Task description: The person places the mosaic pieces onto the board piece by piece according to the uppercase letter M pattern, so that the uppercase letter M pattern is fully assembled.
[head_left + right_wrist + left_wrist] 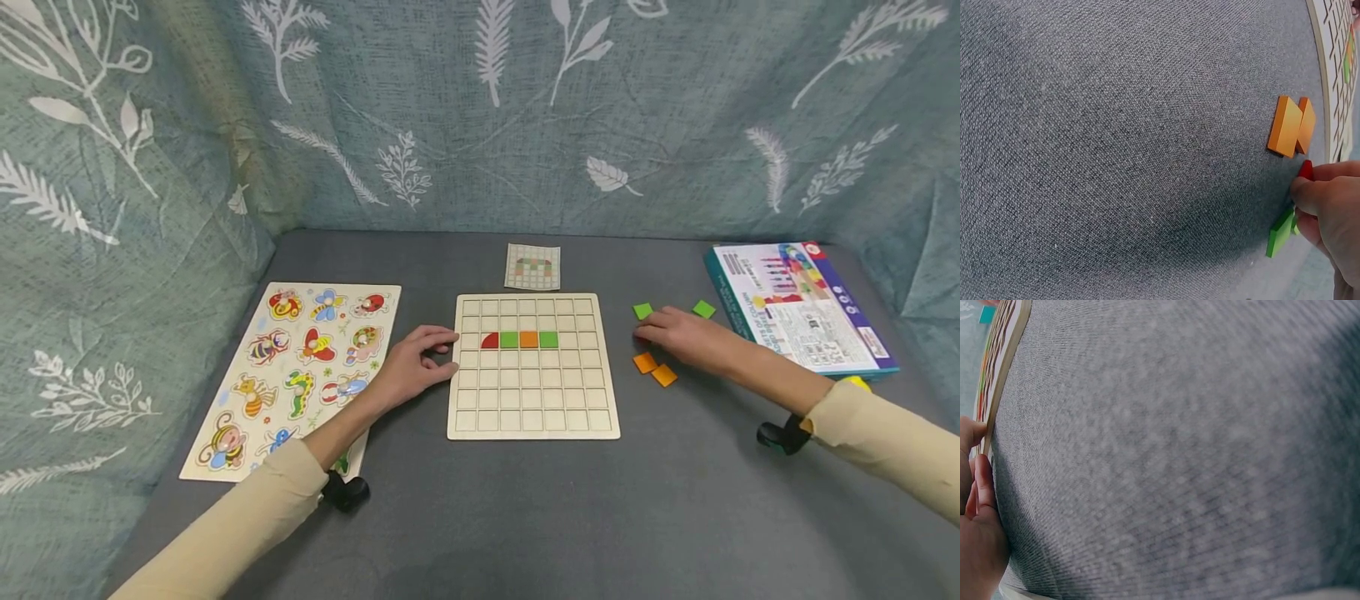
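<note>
A square wooden grid board (534, 421) lies mid-table, with a red curved-edge tile (491, 341), two green tiles (509, 340) and an orange tile (528, 339) in one row. Against the board's left edge rests my left hand (411, 364), thumb and fingertips touching the rim, as the left wrist view also shows. To the right of the board, my right hand (686, 336) is low over the table. In the right wrist view it pinches a small red tile (1306, 169), mostly covered by the fingers. Loose orange tiles (645, 362) and green tiles (703, 309) lie around that hand.
A small pattern card (532, 267) lies behind the board. On the left is an insect peg puzzle (300, 358), partly under my left forearm. A game box (802, 308) sits at the back right, with a yellow thing (857, 383) by its front edge.
</note>
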`<control>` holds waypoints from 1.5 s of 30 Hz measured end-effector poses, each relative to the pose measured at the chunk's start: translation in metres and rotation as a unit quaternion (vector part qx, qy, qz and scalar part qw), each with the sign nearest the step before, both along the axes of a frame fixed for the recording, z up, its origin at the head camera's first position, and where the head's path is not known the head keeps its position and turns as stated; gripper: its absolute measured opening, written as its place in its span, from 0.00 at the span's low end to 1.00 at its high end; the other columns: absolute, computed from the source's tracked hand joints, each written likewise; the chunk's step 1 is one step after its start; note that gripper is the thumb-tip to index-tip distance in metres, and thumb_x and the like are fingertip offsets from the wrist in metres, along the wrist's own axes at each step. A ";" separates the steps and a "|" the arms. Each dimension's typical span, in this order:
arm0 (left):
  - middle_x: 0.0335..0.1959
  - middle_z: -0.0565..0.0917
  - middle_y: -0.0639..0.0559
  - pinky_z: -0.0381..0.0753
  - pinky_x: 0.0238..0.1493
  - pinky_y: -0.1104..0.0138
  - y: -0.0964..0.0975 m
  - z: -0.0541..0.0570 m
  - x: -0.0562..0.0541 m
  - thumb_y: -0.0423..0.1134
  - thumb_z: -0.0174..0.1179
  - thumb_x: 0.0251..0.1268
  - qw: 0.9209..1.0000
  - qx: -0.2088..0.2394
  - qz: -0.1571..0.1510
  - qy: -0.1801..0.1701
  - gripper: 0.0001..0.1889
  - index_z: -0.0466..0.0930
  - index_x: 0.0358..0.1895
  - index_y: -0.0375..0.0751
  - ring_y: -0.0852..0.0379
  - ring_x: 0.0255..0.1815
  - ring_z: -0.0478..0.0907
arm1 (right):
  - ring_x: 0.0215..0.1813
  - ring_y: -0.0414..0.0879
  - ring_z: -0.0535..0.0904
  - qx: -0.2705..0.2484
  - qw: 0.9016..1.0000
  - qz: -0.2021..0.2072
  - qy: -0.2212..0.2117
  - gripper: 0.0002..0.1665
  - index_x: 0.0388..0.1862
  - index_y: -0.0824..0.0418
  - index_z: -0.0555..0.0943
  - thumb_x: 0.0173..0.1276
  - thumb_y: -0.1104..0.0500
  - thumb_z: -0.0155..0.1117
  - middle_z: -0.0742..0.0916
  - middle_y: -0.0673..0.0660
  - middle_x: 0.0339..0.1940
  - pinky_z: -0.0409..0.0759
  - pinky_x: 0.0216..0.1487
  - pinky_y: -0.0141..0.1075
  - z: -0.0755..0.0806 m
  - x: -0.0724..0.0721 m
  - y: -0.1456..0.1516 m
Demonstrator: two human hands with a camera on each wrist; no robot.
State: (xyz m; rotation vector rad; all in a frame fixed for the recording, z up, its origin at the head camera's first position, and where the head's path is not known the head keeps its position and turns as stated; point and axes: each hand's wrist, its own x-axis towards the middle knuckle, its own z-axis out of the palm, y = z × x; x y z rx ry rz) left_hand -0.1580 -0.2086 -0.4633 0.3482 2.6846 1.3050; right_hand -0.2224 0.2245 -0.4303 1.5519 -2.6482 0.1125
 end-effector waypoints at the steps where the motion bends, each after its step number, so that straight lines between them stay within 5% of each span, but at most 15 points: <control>1: 0.62 0.75 0.46 0.78 0.41 0.75 0.000 0.000 0.000 0.38 0.66 0.61 1.000 0.000 0.000 -0.001 0.24 0.78 0.61 0.39 0.52 0.53 0.78 | 0.42 0.51 0.80 -0.005 1.000 0.004 0.005 0.18 0.46 0.66 0.83 0.55 0.76 0.67 0.85 0.60 0.43 0.81 0.42 0.41 -0.001 0.000 0.000; 9: 0.61 0.75 0.45 0.78 0.41 0.75 0.000 -0.001 0.000 0.37 0.66 0.61 1.000 0.005 -0.005 0.001 0.23 0.78 0.60 0.38 0.51 0.54 0.78 | 0.32 0.42 0.69 -0.017 1.000 0.003 0.010 0.14 0.38 0.62 0.82 0.54 0.75 0.68 0.77 0.55 0.34 0.72 0.30 0.34 0.001 -0.001 -0.002; 14: 0.61 0.75 0.45 0.79 0.41 0.75 0.000 -0.001 0.000 0.37 0.66 0.60 1.000 0.007 -0.004 0.004 0.23 0.78 0.60 0.38 0.51 0.54 0.78 | 0.30 0.42 0.70 0.012 1.000 -0.017 0.007 0.10 0.34 0.60 0.80 0.57 0.72 0.69 0.76 0.54 0.31 0.73 0.28 0.34 0.009 0.000 -0.006; 19: 0.61 0.75 0.45 0.79 0.41 0.74 -0.001 -0.002 0.000 0.37 0.66 0.61 1.000 -0.001 -0.004 0.005 0.23 0.78 0.60 0.39 0.51 0.53 0.78 | 0.29 0.41 0.75 -0.041 0.999 -0.032 -0.015 0.06 0.35 0.60 0.82 0.60 0.69 0.68 0.79 0.53 0.30 0.77 0.30 0.35 0.013 -0.001 -0.015; 30: 0.61 0.75 0.45 0.80 0.42 0.73 -0.001 -0.001 0.000 0.38 0.66 0.61 1.000 -0.002 -0.004 0.006 0.23 0.78 0.60 0.38 0.51 0.54 0.78 | 0.36 0.45 0.81 -0.139 0.958 -0.125 -0.216 0.09 0.45 0.66 0.84 0.67 0.65 0.63 0.87 0.58 0.38 0.78 0.37 0.35 0.009 0.002 -0.059; 37: 0.61 0.75 0.45 0.79 0.41 0.75 -0.001 0.000 0.000 0.37 0.66 0.61 1.000 0.004 -0.002 -0.001 0.23 0.78 0.60 0.38 0.50 0.54 0.78 | 0.38 0.48 0.82 -0.151 0.947 -0.133 -0.252 0.12 0.48 0.67 0.81 0.68 0.63 0.63 0.87 0.60 0.38 0.79 0.40 0.38 0.000 -0.002 -0.088; 45: 0.61 0.75 0.44 0.79 0.41 0.75 0.000 -0.003 0.003 0.37 0.66 0.61 1.000 0.010 -0.002 0.001 0.23 0.78 0.60 0.37 0.50 0.54 0.78 | 0.37 0.47 0.83 -0.158 0.942 -0.145 -0.259 0.06 0.39 0.62 0.79 0.65 0.63 0.66 0.87 0.56 0.34 0.80 0.38 0.38 -0.009 0.001 -0.101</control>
